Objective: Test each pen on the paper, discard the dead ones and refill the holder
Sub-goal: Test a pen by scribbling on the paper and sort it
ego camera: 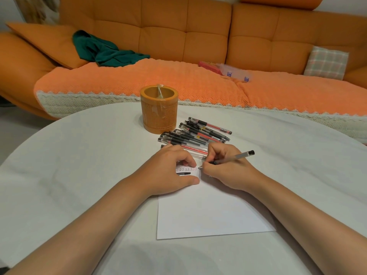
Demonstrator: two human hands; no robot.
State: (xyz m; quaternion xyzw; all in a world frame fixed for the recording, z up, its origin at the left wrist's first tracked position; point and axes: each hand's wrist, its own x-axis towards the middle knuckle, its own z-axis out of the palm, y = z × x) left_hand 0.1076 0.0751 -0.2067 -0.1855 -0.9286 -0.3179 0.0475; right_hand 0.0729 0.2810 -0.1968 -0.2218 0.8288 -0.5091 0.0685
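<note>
My right hand (pixel 222 167) is closed around a grey pen (pixel 232 158), its tip touching the top edge of the white paper (pixel 208 211) beside a row of small written marks (pixel 186 169). My left hand (pixel 170 169) lies curled on the paper's top left corner, fingers bent over a black pen cap (pixel 183 173); I cannot tell whether it grips it. Just beyond the paper lies the pile of pens (pixel 196 133), with the orange holder (pixel 158 110) behind it.
</note>
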